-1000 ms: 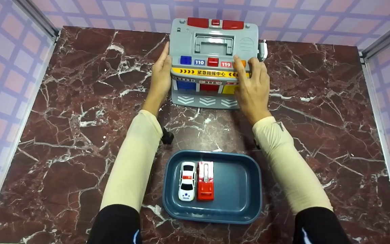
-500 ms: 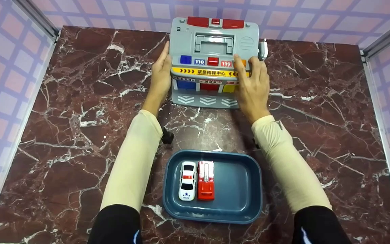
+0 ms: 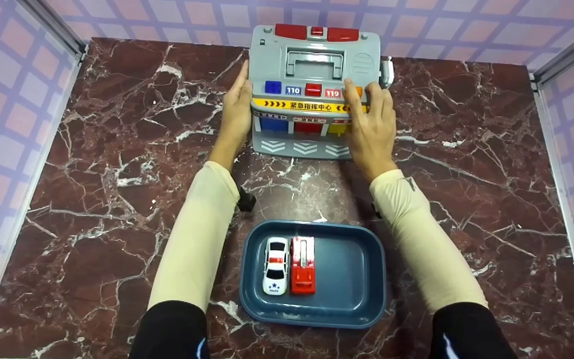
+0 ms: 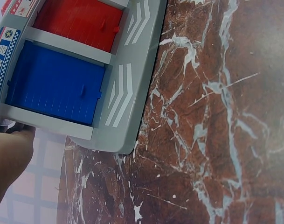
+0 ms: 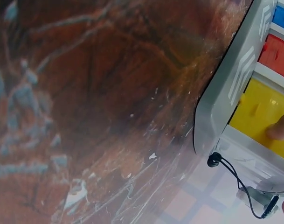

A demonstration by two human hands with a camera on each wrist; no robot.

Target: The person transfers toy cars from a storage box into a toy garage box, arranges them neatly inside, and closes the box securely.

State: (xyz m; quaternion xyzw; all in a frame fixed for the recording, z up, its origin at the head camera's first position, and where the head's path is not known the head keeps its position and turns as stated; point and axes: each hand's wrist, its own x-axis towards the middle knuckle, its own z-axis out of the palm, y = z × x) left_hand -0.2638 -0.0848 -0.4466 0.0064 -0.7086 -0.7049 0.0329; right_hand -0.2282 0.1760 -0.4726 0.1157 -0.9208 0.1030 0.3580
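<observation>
A grey toy station (image 3: 309,106) stands at top centre of the head view, on a dark red, white-veined tabletop (image 3: 117,149). Compared with the picture half a second earlier, almost nothing has changed: the station and both hands keep the same places and pose, and the whole scene sits only a hair higher in the frame.

Two forearms in pale sleeves reach up from the lower left and lower right. The left hand (image 3: 235,112) lies along the station's left side, fingers extended upward against it; they are grasping lightly at most, and its wrist view shows too little of them to say how firmly. The right hand (image 3: 372,124) grasps the front right corner — index fingertip at the orange button (image 3: 358,91), the other visible fingers bent over the right edge. At the right edge of its wrist view, what appears to be the thumb touches the yellow door (image 5: 260,107); whether the button is pressed down cannot be told.

The left wrist view shows a blue door (image 4: 55,84) at left and a red door (image 4: 81,23) above it, both shut. Low in the right wrist view, a black cord (image 5: 214,159) hangs beside the station.

At bottom centre of the head view, well apart from the hands, is a dark blue tray (image 3: 347,269). In its left half a white police car (image 3: 275,267) and a red truck (image 3: 302,269) lie side by side.
</observation>
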